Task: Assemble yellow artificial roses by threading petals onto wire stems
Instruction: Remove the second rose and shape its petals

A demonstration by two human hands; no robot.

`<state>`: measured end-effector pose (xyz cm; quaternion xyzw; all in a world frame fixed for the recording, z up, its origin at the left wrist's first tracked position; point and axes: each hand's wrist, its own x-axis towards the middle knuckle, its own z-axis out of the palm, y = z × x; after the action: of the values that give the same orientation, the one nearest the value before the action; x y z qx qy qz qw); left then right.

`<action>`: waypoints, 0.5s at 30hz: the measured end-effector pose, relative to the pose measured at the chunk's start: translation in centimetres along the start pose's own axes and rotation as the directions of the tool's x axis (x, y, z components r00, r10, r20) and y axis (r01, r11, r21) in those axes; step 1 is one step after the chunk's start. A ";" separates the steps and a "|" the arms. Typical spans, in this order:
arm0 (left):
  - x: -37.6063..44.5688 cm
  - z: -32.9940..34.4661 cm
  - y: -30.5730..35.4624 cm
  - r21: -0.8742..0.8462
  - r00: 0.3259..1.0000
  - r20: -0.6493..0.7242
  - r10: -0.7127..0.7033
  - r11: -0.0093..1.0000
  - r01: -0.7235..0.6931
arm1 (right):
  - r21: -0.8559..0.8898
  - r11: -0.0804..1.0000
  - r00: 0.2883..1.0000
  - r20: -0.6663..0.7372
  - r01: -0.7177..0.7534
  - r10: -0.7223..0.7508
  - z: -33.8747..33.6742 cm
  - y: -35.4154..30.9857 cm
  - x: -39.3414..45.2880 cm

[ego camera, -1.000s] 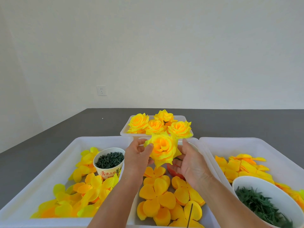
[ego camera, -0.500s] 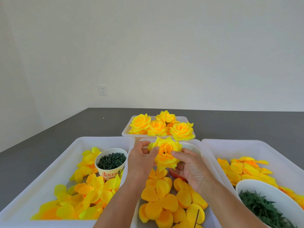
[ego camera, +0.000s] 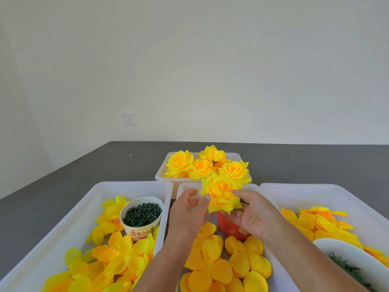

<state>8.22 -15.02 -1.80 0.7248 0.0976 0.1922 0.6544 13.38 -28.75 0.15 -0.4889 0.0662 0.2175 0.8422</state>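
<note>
right hand pinching yellow rose over middle tray; left hand touching its petals, fingers seemingly loosely curled; finished roses in far tray

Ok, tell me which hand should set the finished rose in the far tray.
Right. The right hand holds the finished yellow fabric rose, apparently by its stem; the left hand only touches its petals. The far white plastic tray lies straight ahead.
</note>
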 end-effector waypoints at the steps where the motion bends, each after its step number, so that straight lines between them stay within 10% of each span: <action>1: 0.0 0.2 0.0 -0.005 1.000 0.012 -0.001 1.000 0.001 | 0.002 1.000 1.000 -0.021 0.013 -0.013 0.2 -0.7 0.4; 15: 0.2 0.9 -0.4 0.112 0.999 0.053 0.013 0.994 -0.019 | -0.256 0.951 0.941 -0.239 0.176 -0.238 3.7 -7.0 8.2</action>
<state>8.85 -15.67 -2.21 0.7661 0.0853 0.1726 0.6132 23.36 -26.10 4.96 -0.6123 0.1012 0.0655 0.7814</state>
